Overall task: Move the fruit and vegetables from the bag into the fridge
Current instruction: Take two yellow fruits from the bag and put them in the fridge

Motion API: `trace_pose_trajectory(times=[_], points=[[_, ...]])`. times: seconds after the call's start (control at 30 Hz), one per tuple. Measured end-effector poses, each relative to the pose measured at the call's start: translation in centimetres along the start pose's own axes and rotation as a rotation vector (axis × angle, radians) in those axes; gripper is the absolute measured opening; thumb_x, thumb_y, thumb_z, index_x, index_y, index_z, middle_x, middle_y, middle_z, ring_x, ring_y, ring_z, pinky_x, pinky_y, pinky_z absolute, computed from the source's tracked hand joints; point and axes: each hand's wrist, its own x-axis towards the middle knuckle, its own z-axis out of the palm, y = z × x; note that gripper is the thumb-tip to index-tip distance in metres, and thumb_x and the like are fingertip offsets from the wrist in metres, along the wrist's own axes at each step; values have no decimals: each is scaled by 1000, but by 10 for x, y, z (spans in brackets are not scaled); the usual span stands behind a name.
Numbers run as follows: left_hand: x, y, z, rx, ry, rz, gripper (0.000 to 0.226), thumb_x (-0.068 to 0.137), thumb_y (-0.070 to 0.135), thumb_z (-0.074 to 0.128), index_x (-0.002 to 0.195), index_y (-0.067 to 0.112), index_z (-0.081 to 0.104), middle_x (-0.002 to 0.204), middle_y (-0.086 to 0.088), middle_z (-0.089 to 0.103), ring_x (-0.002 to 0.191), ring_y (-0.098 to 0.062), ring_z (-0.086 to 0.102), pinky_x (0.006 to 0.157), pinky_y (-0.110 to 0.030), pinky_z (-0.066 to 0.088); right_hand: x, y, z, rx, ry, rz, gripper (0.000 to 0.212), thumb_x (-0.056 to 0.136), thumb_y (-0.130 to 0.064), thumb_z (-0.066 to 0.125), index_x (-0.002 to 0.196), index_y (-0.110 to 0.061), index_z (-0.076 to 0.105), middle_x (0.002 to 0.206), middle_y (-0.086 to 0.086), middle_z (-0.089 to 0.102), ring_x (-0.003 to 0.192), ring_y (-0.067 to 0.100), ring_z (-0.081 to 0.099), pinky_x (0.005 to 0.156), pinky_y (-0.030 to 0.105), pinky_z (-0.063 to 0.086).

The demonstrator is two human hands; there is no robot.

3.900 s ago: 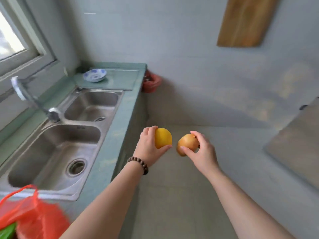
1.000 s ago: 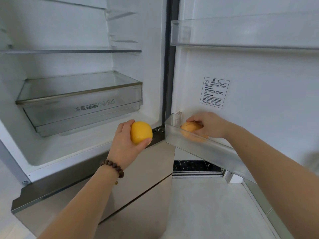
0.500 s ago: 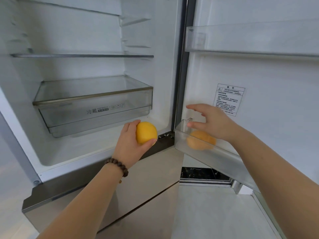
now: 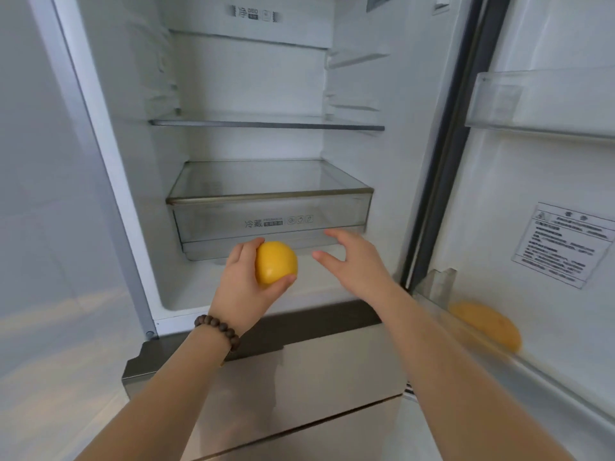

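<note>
the yellow fruit (image 4: 276, 263) is sitting in the left hand (image 4: 244, 287), fingers curling behind it and the thumb pressing under its lower right edge, so the hold is looking secure. it is hanging just in front of the clear drawer (image 4: 269, 207) low in the fridge (image 4: 362, 154), which is standing shut, its front apart from the fruit. the right hand (image 4: 357, 261) is hovering just beside the fruit, holding nothing, fingers spread and loosely extended toward the drawer's lower right corner. an orange-brown fruit (image 4: 486, 322) is lying in the lower door bin (image 4: 532, 374), blurred behind the clear wall. judgement: the step in hand is stowing the yellow fruit; the free hand is best placed to pull the drawer open squarely by its front lip while the left is keeping the fruit clear of the rim, then lowering it onto the drawer floor rather than dropping it, since a round fruit is likely to roll. the bag is not in view, so the remaining load cannot be told.
</note>
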Motion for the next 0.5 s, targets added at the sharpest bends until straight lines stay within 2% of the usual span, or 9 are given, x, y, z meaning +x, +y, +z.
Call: trace_pose_trajectory(times=[0.13,0.23,0.3,0.4,0.5], points=[[12,-16,-13,26,57,-7,78,69,41,78,134,15,41,129,-2,45,117,-15,44,92,-17,32,33,9,35,312,39,336,65,86,-49,55,138,-13,39,137,8,49,123,23,49,103,35,38],[25,-30,-20,43,62,-3,78,69,40,78,134,15,41,127,-2,45,116,-14,43,93,-19,33,63,25,52,773,96,679,68,84,-55,55,132,-9,42,128,11,51,119,29,51,101,44,44],[34,-39,-22,42,65,9,78,69,40,78,133,15,41,125,-1,45,114,-14,44,94,-22,35,83,34,59,1071,128,822,68,83,-54,57,132,-9,40,123,15,50,116,31,53,98,48,46],[45,-52,-23,15,65,26,81,67,39,79,134,17,39,122,7,43,110,-7,42,95,-25,39,110,44,70,1327,165,895,79,83,-55,57,140,-7,30,132,22,45,115,33,53,97,47,46],[55,-63,-22,-44,82,11,81,64,39,82,129,24,36,122,9,46,109,-8,47,90,-24,40,127,48,79,1440,207,899,75,85,-52,55,138,-6,30,128,25,47,117,35,53,85,46,48]])
